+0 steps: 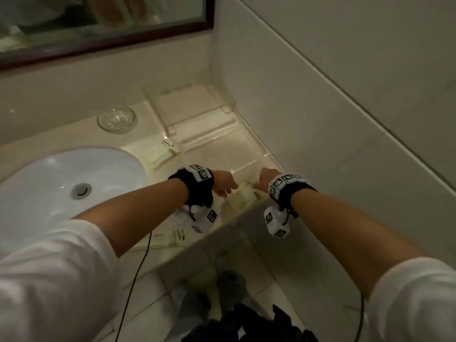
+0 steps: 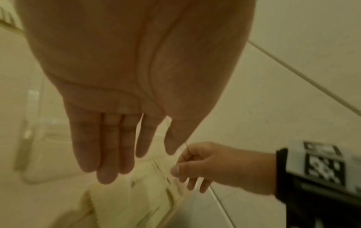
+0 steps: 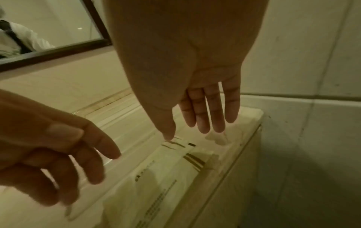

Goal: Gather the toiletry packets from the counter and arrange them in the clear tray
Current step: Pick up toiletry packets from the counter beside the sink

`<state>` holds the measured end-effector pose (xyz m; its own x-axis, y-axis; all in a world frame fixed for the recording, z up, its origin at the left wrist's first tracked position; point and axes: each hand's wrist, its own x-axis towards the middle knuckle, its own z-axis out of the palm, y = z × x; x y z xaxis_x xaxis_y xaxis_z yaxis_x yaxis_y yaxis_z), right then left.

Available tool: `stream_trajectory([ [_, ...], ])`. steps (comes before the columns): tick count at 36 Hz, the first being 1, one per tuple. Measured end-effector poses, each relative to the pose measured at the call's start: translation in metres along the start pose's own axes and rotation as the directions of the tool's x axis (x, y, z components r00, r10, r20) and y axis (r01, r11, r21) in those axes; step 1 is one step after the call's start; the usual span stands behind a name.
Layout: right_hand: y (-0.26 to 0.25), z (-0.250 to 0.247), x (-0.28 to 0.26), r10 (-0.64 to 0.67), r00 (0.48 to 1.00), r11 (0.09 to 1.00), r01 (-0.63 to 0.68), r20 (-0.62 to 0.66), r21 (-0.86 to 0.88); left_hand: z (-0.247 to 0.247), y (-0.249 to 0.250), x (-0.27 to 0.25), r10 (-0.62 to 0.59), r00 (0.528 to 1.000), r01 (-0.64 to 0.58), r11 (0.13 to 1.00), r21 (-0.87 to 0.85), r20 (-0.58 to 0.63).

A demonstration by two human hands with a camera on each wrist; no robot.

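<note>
A cream packet (image 1: 243, 197) with brown stripes lies at the counter's front right corner, at the near end of the clear tray (image 1: 197, 134). Whether it sits inside the tray I cannot tell. My left hand (image 1: 224, 187) hovers just left of it with straight fingers (image 2: 109, 154) and holds nothing. My right hand (image 1: 265, 180) is on its right, fingers (image 3: 203, 111) hanging relaxed. The thumb tip touches the packet's (image 3: 166, 177) striped end. A second packet (image 1: 162, 154) lies left of the tray. A third packet (image 1: 170, 239) lies near the front edge, under my left forearm.
A white sink (image 1: 61, 183) fills the counter's left side. A small glass bowl (image 1: 116, 118) stands behind it. The tiled wall (image 1: 320, 95) runs close along the tray's right side, and a framed mirror (image 1: 98, 21) hangs at the back. The floor lies below the counter edge.
</note>
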<state>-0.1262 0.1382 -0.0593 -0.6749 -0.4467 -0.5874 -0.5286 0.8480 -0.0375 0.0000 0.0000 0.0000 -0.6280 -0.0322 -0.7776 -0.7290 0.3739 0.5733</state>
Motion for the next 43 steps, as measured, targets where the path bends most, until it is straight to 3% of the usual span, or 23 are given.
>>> stream_trajectory([
  [3,-0.004,-0.004,-0.014,0.014,0.999,0.996,-0.017,0.03,0.085,0.008,-0.002,0.001,0.013,0.997,0.0,0.986,0.168,-0.075],
  [8,-0.003,0.011,-0.019,0.068,0.997,0.978,-0.073,0.036,0.195,0.02,-0.013,0.008,0.026,0.989,0.016,0.96,0.28,-0.146],
  [12,-0.002,0.019,-0.02,0.086,0.996,0.958,-0.084,0.003,0.274,0.023,-0.02,0.016,0.133,0.965,-0.01,0.878,0.478,-0.224],
  [21,-0.003,0.024,-0.02,0.103,0.995,0.927,-0.099,0.009,0.362,0.028,-0.037,0.029,0.241,0.931,-0.035,0.808,0.588,-0.275],
  [32,-0.005,0.034,-0.027,0.089,0.991,0.849,-0.024,-0.098,0.527,0.031,-0.04,0.038,0.266,0.922,-0.06,0.817,0.573,-0.283],
  [43,-0.004,0.035,-0.031,0.097,0.985,0.817,0.005,-0.146,0.577,0.033,-0.043,0.034,0.356,0.897,-0.152,0.805,0.573,-0.262],
])
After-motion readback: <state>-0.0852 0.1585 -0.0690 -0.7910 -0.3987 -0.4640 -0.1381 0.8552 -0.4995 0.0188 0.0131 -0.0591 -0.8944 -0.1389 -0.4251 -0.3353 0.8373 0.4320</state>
